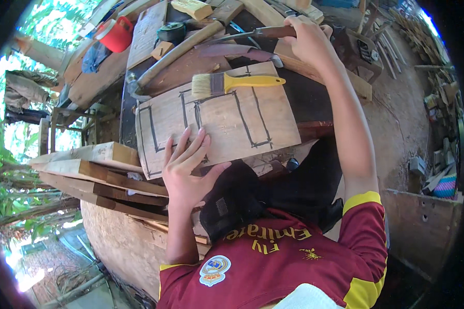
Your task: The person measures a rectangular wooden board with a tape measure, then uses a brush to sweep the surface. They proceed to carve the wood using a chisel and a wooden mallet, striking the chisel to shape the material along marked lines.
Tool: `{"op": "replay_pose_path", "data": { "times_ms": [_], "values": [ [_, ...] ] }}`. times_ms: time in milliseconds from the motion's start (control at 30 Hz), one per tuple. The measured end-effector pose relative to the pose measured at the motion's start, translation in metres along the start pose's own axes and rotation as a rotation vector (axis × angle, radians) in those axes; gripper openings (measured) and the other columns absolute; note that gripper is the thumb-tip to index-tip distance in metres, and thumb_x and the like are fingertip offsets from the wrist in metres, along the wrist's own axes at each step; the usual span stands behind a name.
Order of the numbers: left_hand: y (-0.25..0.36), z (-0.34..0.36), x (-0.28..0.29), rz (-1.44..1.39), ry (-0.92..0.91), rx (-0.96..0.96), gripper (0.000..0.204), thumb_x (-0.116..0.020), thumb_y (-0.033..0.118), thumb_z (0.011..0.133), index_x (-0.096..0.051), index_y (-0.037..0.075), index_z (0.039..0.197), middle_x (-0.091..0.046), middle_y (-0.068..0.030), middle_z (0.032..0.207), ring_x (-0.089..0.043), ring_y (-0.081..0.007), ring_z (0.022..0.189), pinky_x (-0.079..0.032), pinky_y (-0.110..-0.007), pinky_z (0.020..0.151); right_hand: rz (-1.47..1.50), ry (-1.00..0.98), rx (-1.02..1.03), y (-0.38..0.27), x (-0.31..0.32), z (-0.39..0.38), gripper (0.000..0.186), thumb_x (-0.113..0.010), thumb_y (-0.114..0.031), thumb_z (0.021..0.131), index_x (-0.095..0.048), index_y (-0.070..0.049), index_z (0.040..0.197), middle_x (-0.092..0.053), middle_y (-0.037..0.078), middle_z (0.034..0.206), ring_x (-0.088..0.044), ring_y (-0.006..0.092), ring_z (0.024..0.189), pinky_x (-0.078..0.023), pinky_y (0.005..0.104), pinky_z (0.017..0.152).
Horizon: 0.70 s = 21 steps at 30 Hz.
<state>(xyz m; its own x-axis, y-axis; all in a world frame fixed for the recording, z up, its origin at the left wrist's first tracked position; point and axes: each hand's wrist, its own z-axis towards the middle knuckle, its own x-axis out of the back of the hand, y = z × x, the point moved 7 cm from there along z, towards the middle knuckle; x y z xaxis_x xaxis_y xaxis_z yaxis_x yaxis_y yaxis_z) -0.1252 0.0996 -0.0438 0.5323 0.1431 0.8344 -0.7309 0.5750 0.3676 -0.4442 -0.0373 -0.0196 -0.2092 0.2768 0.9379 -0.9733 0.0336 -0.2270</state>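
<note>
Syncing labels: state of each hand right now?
Left hand: open, fingers spread on the marked wooden board.
Right hand: closed, holding a brown-handled tool.

Board (216,126) clr R of L grip (185,172); brush (233,83) blocks mid far edge, hammer (180,55) beyond.

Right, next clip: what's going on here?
Someone in a maroon shirt is at a cluttered work surface. Their left grip rests, fingers spread, on the near part of a wooden board marked with dark lines. Their right grip holds a brown-handled tool beyond the board, pointing leftward; its exact kind is hard to tell. A yellow-handled brush lies on the board, touched by neither, and a hammer lies past the far left corner.
</note>
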Motion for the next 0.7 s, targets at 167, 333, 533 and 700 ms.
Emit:
{"op": "replay_pose_path", "data": {
  "times_ms": [167,333,533,700],
  "values": [
    [0.001,0.0,0.001,0.03,-0.009,-0.003,0.057,-0.088,0.032,0.061,-0.073,0.007,0.11,-0.067,-0.0084,0.122,-0.058,-0.0304,0.123,-0.034,-0.051,0.109,-0.126,0.006,0.068,0.015,0.0,0.002,0.033,-0.065,-0.025,0.09,-0.059,-0.009,0.119,-0.061,0.015,0.122,-0.058,0.0321,0.116,-0.038,0.0462,0.092],
    [-0.003,-0.002,0.003,0.033,-0.009,-0.02,0.058,-0.087,0.031,0.063,-0.071,0.007,0.113,-0.065,-0.01,0.125,-0.057,-0.0294,0.124,-0.036,-0.05,0.109,0.012,0.186,0.145,0.01,0.025,-0.031,0.037,-0.065,-0.032,0.09,-0.059,-0.001,0.109,-0.069,0.019,0.098,-0.065,0.0384,0.094,-0.05,0.0451,0.079],
    [-0.014,-0.011,0.027,0.085,-0.045,0.023,0.053,-0.083,0.025,0.068,-0.069,0.005,0.115,-0.064,-0.0138,0.126,-0.057,-0.0307,0.122,-0.039,-0.048,0.106,0.571,0.043,-0.011,0.028,0.052,-0.089,0.035,-0.074,-0.024,0.086,-0.061,0.0,0.108,-0.071,0.011,0.08,-0.065,0.0126,0.073,-0.05,0.0276,0.065],
    [-0.025,-0.019,0.045,0.119,-0.057,0.146,0.051,-0.083,0.016,0.066,-0.071,0.004,0.114,-0.063,-0.0156,0.128,-0.056,-0.0336,0.123,-0.044,-0.041,0.103,0.779,0.139,-0.21,0.048,0.063,-0.146,0.031,-0.073,-0.013,0.086,-0.063,-0.001,0.113,-0.071,0.008,0.1,-0.061,0.0078,0.076,-0.045,0.0211,0.061]
  ]
}}
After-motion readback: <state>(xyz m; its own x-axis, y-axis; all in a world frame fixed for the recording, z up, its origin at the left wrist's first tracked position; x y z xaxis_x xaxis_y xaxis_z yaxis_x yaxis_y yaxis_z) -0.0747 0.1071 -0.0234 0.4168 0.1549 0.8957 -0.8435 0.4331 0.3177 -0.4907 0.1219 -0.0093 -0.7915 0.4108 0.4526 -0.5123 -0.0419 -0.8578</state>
